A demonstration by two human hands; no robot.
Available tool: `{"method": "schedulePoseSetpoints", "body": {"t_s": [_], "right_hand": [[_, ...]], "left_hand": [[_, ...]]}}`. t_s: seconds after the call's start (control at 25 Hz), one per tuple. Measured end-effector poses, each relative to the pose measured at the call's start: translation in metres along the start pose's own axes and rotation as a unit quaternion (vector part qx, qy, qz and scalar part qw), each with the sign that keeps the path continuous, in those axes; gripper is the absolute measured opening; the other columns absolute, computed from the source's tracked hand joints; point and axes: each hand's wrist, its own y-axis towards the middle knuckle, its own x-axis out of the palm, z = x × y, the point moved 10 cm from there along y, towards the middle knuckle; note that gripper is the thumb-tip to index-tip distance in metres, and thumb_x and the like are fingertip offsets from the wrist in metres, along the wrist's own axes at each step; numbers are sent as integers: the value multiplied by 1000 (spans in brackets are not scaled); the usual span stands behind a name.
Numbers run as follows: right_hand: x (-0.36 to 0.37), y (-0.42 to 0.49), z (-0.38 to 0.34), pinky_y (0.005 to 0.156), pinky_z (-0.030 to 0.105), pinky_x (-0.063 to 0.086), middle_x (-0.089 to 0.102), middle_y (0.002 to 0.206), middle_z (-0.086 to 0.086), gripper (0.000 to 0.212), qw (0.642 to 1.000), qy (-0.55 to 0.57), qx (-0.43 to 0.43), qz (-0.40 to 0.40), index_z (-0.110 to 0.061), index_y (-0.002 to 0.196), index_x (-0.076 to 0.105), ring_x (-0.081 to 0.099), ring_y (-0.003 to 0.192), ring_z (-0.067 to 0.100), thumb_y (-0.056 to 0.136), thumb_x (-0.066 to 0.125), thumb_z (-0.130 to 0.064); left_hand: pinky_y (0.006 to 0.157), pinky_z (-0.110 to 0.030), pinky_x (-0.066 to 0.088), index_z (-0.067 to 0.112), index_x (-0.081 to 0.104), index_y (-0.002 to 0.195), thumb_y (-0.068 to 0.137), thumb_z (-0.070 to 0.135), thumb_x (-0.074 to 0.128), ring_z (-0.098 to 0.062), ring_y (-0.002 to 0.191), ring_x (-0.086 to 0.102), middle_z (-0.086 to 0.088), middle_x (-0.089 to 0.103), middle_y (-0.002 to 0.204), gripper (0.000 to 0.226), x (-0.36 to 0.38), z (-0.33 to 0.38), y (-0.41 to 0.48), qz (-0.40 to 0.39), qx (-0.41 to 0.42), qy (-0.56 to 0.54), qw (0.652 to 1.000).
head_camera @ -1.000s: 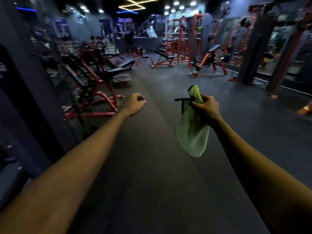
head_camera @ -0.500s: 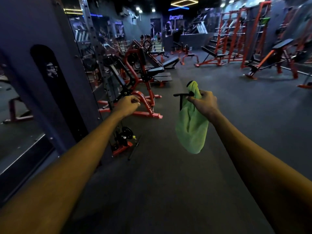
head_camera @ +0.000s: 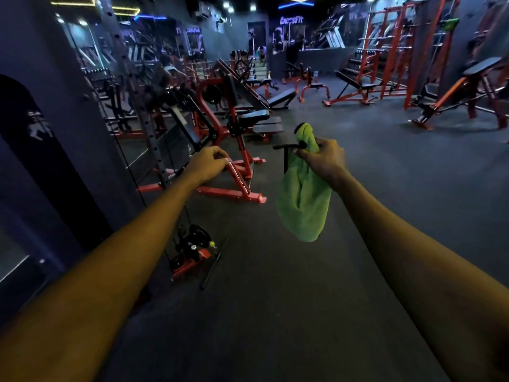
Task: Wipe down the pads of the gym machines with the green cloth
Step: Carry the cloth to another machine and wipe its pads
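Dark rubber flooring (head_camera: 275,312) is spread ahead, lined with red-framed machines under dim lights. Both arms are held out in front. The green cloth (head_camera: 303,205) is gripped in the right hand (head_camera: 325,159), bunched at the top and hung loose below the fist, well apart from any pad. A black handled tool (head_camera: 286,146) is clamped in the same fist, though its kind cannot be told. The left hand (head_camera: 206,164) is curled into a fist, and nothing is seen in it. No pad is being touched yet. The nearest red machine (head_camera: 231,193) is found ahead on the left, its black seat pad (head_camera: 254,114) in plain sight. For a good wipe, the cloth is best shaken out, laid flat under the palm, and drawn across the whole pad in overlapping strokes, edges included.
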Motion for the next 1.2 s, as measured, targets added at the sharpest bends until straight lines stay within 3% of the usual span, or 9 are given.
{"method": "schedulePoseSetpoints", "body": {"t_s": [0.16, 0.36, 0.6, 0.96, 1.2], "right_hand": [[12, 101, 32, 89, 37, 57, 71, 105, -2, 43, 1000, -4, -13, 0, -28, 128, 70, 67, 94, 16, 88, 77, -43], [18, 246, 62, 78, 28, 45, 66, 99, -2, 39, 999, -15, -30, -17, -25, 128, 70, 60, 88, 14, 91, 74, -39], [34, 414, 84, 81, 29, 47, 64, 100, -3, 42, 998, -40, -52, -21, -28, 131, 68, 60, 92, 16, 91, 74, -39], [126, 643, 136, 82, 36, 53, 69, 101, 1, 31, 997, -46, -46, -31, -29, 119, 73, 65, 94, 20, 90, 73, -40], [175, 792, 149, 86, 39, 57, 70, 105, 1, 34, 998, -32, -46, -31, -31, 125, 70, 66, 94, 20, 91, 72, -38]], "left_hand": [[83, -28, 42, 22, 69, 113, 94, 24, 63, -12, 97, 59, 6, 63, 106, 20, 42, -1, 99, -2, -6, -6, 1000], [81, -25, 41, 16, 70, 116, 94, 22, 63, -12, 96, 60, 4, 65, 105, 23, 96, 7, 234, 10, -14, -4, 1000], [79, -26, 40, 12, 69, 118, 95, 19, 61, -13, 94, 58, -2, 67, 111, 25, 125, 2, 378, 51, -26, 5, 998], [87, -30, 48, 16, 69, 120, 94, 24, 64, -18, 105, 65, -2, 70, 115, 28, 175, -53, 619, 61, -18, 13, 998], [90, -32, 49, 18, 69, 118, 94, 25, 64, -21, 107, 65, -3, 70, 115, 26, 198, -89, 780, 54, -32, 15, 998]]}}
